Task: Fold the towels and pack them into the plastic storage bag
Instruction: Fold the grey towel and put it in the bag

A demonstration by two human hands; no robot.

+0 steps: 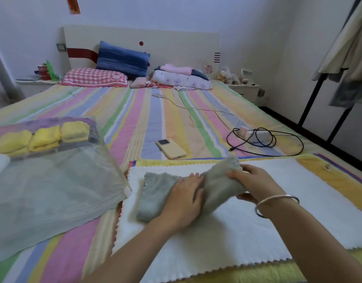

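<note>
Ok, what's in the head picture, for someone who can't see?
On a bed, the left hand presses a grey towel flat while the right hand grips its raised end. A bag with yellow towels lies at left.

Left hand [184, 201] lies flat, fingers straight; right hand [251, 180] curls, gripping.
</note>
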